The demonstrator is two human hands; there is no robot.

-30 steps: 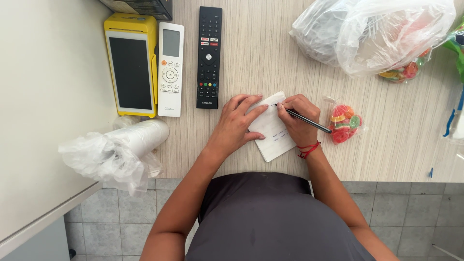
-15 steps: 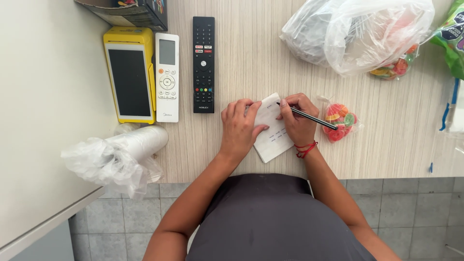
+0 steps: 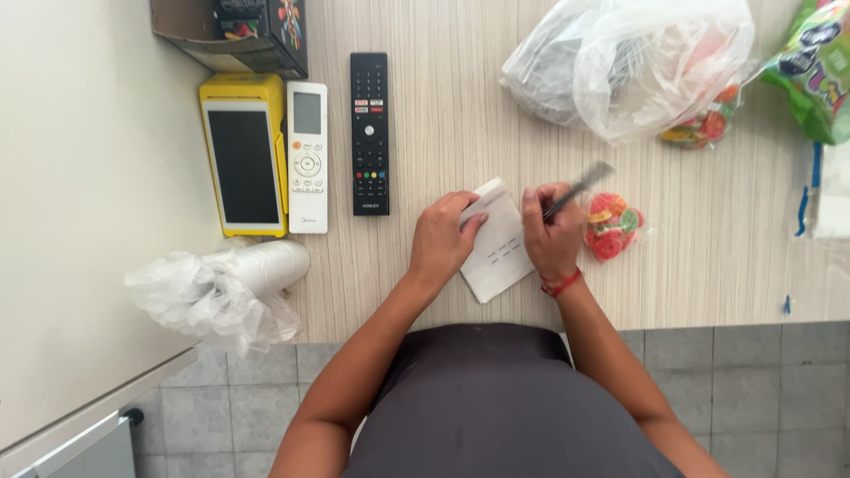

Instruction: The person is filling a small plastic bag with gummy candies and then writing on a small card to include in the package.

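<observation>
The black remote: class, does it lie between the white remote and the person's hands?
Yes, the black remote lies right of the white remote and left of the hands.
</observation>
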